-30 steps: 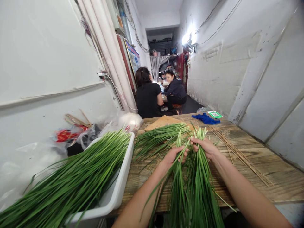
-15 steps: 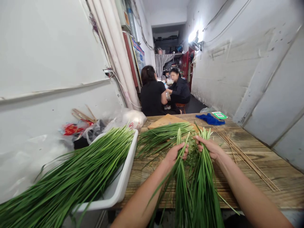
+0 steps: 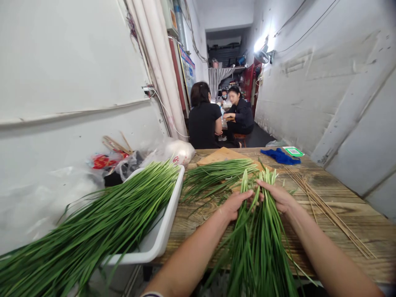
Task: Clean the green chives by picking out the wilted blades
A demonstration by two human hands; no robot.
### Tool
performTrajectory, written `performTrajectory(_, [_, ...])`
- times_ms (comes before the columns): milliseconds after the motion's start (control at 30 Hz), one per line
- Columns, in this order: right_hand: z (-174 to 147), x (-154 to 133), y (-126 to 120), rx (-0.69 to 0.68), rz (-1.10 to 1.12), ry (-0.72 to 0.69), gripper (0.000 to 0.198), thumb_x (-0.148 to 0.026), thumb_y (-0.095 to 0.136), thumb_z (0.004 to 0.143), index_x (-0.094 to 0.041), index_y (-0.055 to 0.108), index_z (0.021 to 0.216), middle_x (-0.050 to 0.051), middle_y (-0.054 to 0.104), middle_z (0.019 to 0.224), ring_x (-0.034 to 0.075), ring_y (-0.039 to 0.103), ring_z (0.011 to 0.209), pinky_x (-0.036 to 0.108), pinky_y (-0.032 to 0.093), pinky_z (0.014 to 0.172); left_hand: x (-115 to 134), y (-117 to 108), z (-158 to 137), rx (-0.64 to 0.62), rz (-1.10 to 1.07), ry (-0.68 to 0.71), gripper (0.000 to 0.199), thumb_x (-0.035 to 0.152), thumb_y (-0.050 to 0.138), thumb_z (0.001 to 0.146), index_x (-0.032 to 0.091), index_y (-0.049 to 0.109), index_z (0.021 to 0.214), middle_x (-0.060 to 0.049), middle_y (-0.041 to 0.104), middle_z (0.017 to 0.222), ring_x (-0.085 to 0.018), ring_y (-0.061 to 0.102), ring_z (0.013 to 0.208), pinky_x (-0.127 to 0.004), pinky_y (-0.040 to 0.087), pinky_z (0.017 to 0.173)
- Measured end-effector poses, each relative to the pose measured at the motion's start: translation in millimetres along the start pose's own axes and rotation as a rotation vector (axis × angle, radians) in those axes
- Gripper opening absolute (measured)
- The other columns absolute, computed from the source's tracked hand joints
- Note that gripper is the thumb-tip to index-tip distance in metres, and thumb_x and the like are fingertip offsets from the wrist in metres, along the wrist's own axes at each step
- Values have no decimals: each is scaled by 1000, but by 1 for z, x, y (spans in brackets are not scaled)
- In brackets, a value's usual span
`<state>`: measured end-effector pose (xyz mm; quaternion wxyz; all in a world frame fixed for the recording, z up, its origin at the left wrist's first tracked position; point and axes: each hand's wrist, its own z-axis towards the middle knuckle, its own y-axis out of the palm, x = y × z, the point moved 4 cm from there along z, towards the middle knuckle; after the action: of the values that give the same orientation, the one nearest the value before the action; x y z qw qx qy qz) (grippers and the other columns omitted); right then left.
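My left hand (image 3: 237, 204) is closed round a small bunch of garlic chives (image 3: 243, 235), pale stem ends up and green leaves hanging toward me. Beside it, my right hand (image 3: 277, 196) grips a thicker bunch of chives (image 3: 270, 235) near its pale ends. The two hands almost meet, and the leaves of both bunches run together over the table's near edge. Beyond my hands, another pile of chives (image 3: 219, 171) lies partly on a wooden cutting board (image 3: 221, 154). A white plastic tub (image 3: 168, 225) at left holds a large heap of chives (image 3: 123, 210).
On the right of the wooden table (image 3: 340, 194) lie several thin sticks (image 3: 334, 214). A blue cloth (image 3: 280, 156) and a green-edged QR card (image 3: 293, 151) are near the far edge. Plastic bags (image 3: 68, 194) crowd the left wall. Several people (image 3: 204, 119) sit beyond the table.
My left hand has moved right with its bunch, up against the one in my right hand. The whole view has shifted slightly.
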<state>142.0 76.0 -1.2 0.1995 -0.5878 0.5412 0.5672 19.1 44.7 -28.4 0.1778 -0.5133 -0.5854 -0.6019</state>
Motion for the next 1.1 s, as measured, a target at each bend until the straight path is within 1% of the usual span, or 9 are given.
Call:
performTrajectory(67, [2,0,-4,20,79,50,26,-38,71,77,-16,59,69,1,61,54,14,60,50,27,54,54,0,-1,0,22,-33,-21,32,40,70,74,9,65,80,-5,65,66,-9,56,52,-21,44,51])
performTrajectory(133, [4,-2,-8,34,132,67,22,-32,72,77,-16,59,71,2,64,61,12,61,53,24,53,55,0,-3,1,58,-33,-36,30,39,68,78,9,63,77,-5,64,65,-8,55,50,-21,44,50])
performTrajectory(267, [4,-2,-7,-41,159,62,27,-32,75,74,-16,55,64,-4,54,50,7,50,42,18,45,44,2,-3,-1,65,-19,-33,30,39,63,82,8,62,80,-5,63,66,-8,55,50,-20,43,49])
performTrajectory(367, [3,0,-5,-78,114,51,36,-35,76,72,-16,50,56,-4,49,46,8,48,41,19,44,43,4,0,-5,25,6,-34,33,41,65,80,9,62,82,-4,63,66,-8,55,51,-20,43,49])
performTrajectory(533, [3,2,-4,-27,44,49,34,-32,75,74,-16,51,56,-2,51,45,10,50,42,23,47,46,3,5,-9,-66,93,-45,41,48,68,75,9,62,83,-3,62,67,-8,56,51,-19,42,48])
performTrajectory(667, [4,5,-5,-2,8,56,35,-34,74,74,-17,50,56,-1,52,44,12,51,39,26,48,42,0,7,-11,-118,150,-80,44,51,65,77,9,63,84,-3,60,63,-8,54,49,-19,41,45])
performTrajectory(833, [1,4,-2,-12,-3,26,34,-32,75,72,-17,49,54,-3,50,42,10,48,36,25,46,40,-2,7,-12,-175,133,-120,44,51,62,79,8,64,90,-3,60,64,-8,55,50,-19,42,45])
performTrajectory(967, [-2,-1,4,-40,39,11,33,-28,76,70,-17,49,53,-2,50,44,9,48,40,22,46,41,2,3,-9,-112,48,-90,42,50,59,82,9,63,89,-3,61,66,-9,57,51,-21,44,47])
performTrajectory(1100, [-2,-6,3,37,51,-58,27,-19,75,69,-17,51,57,-2,50,46,7,46,40,18,43,39,6,-1,-7,5,32,16,34,42,67,78,10,63,87,-2,61,66,-8,55,51,-21,45,49])
